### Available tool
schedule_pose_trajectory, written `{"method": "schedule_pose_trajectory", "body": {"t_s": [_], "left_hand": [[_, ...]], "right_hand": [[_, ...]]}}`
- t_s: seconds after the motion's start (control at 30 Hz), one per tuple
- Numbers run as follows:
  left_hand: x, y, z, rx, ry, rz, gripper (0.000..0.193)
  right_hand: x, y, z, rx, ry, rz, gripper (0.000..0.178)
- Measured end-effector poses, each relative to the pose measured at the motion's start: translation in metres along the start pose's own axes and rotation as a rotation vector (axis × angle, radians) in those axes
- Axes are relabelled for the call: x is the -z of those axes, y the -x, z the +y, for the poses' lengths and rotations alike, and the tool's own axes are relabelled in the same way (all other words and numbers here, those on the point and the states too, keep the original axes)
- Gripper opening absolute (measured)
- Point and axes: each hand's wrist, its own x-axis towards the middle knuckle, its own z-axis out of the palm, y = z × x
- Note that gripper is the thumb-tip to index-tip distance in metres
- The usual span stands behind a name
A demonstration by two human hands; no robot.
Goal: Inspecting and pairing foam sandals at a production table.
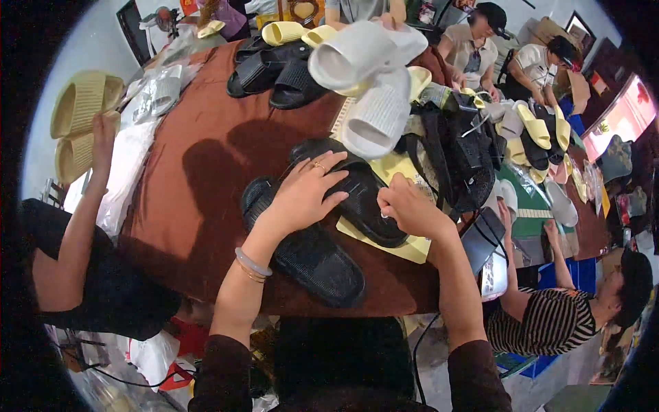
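Note:
Two black slide slippers are in front of me on the brown-covered table. My left hand (309, 192) lies over the strap of the farther black slipper (367, 206), its fingers spread. My right hand (415, 209) is closed in a pinch at that slipper's right edge. A small whitish bit shows at its fingertips, too small to name. Left of it and closer to me, the other black slipper (319, 264) lies sole down, partly behind my left wrist. A yellow sheet (405, 244) sticks out from under the farther slipper.
White slippers (377, 123) are piled just beyond my hands, with black slippers (298, 82) behind them. A black bag (470, 151) stands to the right. At left a person's hand (103, 137) holds tan slippers (82, 93). Another person in a striped shirt (549, 319) works at right.

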Motion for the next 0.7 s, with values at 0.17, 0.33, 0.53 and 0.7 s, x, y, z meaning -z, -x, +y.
{"method": "schedule_pose_trajectory", "body": {"t_s": [0.17, 0.33, 0.53, 0.7], "left_hand": [[0.001, 0.001, -0.001, -0.011, -0.025, 0.016, 0.035], [0.002, 0.002, 0.0, 0.0, -0.038, -0.001, 0.035], [0.005, 0.001, 0.001, 0.008, -0.022, -0.025, 0.034], [0.003, 0.002, 0.0, -0.019, -0.036, -0.006, 0.034]], "right_hand": [[0.0, 0.001, -0.001, 0.016, -0.048, -0.004, 0.01], [0.004, 0.0, 0.001, -0.011, -0.11, -0.064, 0.011], [0.008, 0.0, 0.002, -0.02, -0.206, -0.076, 0.013], [0.011, 0.0, -0.002, -0.029, -0.226, -0.056, 0.012]]}}
